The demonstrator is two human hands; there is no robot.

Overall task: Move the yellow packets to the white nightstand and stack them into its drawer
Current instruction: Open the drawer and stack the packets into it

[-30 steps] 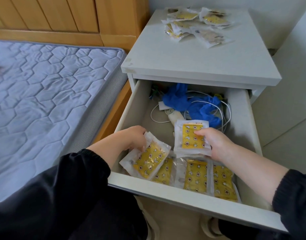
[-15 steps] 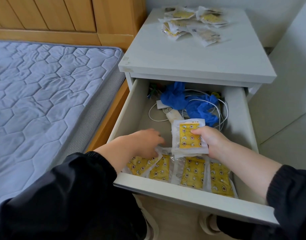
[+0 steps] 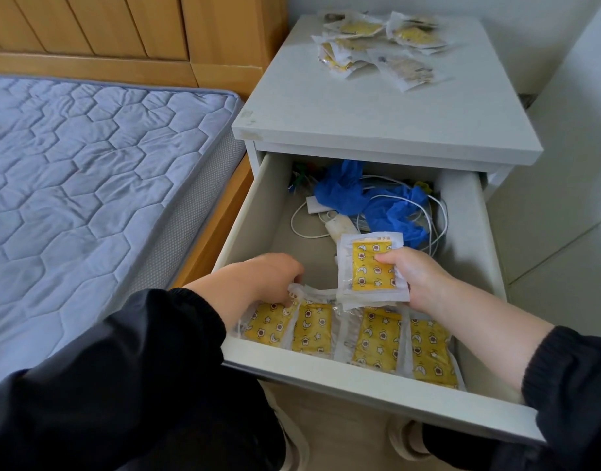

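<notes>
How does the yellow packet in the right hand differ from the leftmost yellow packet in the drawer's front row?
The held packet is raised above the row, pinched by the right hand. The leftmost packet lies in the drawer, with the left hand gripping its top edge. The held packet shows its whole face, while the leftmost packet is partly covered by that hand. Both are yellow, star-printed and in clear wrapping.

We find bare drawer [image 3: 282, 229] floor open at the left; cables [image 3: 441, 219] and blue gloves [image 3: 346, 192] (tangled together) crowd the back, packets [image 3: 377, 338] line the front.
</notes>
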